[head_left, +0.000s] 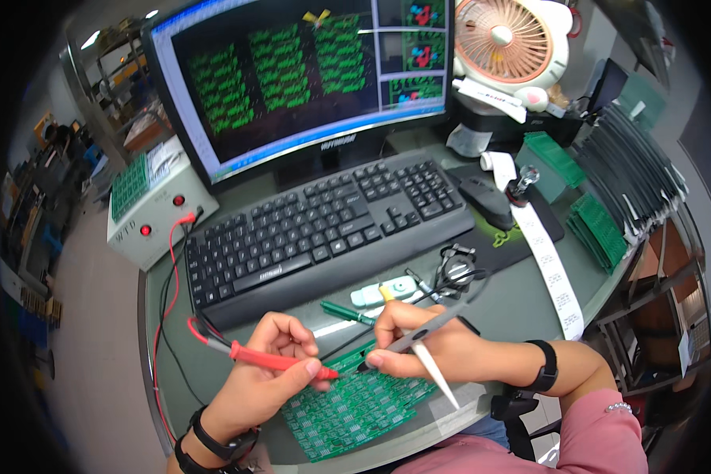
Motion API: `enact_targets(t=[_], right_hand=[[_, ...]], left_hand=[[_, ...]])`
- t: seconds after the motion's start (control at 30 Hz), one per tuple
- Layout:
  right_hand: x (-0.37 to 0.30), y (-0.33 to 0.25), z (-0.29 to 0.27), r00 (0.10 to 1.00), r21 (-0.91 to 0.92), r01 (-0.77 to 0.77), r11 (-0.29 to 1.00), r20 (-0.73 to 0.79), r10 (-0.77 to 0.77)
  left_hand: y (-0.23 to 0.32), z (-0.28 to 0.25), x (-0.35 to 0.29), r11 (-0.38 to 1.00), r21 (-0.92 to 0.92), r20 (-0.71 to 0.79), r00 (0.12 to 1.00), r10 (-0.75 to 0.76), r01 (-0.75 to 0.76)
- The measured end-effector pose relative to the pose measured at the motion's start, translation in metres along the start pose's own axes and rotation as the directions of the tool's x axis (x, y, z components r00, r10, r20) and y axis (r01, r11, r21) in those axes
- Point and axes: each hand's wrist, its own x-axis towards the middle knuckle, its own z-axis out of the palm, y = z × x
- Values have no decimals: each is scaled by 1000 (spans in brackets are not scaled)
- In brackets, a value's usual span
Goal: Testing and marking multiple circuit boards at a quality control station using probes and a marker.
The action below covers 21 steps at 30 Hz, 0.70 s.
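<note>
The desk [521,304] is spanning the middle and bottom of the frame. At top centre, the monitor [292,87] is displaying green patterns. The keyboard [324,229] is filling the centre, limiting your room above the work. The green board [347,411] is lying at bottom centre, near the desk's front edge; pressing it toward yourself could send it over.

Your left hand [262,387], lower left of centre, is closing thumb and fingers around the red probe [272,360]. Your right hand [462,351], right of centre, is pinching the grey probe [423,330]; whether it is also holding the white stick [436,375], I cannot tell. A snagged lead could jerk either probe off its spot. The cutter [383,291] and green pen [347,313] are lying above your hands, obstructing movement that way. Both probe tips are pointing at the board's upper part, near each other; contact is remaining unconfirmed. A slip could bridge neighbouring pads.
</note>
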Motion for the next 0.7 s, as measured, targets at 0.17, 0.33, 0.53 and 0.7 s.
enact_targets(t=[0.17, 0.33, 0.53, 0.7], right_hand=[[21, -32, 0, 986, 85, -61, 995, 158, 47], [23, -46, -42, 897, 126, -92, 988, 441, 27], [45, 4, -103, 961, -794, -96, 601, -230, -151], [44, 33, -103, 973, -924, 10, 381, -79, -217]], left_hand=[[16, 14, -12, 991, 41, 172, 976, -135, 129], [9, -5, -15, 986, -166, 21, 999, -29, 32], [17, -5, -2, 877, -443, -211, 972, 98, -185], [12, -10, -5, 869, -451, -234, 967, 104, -203]])
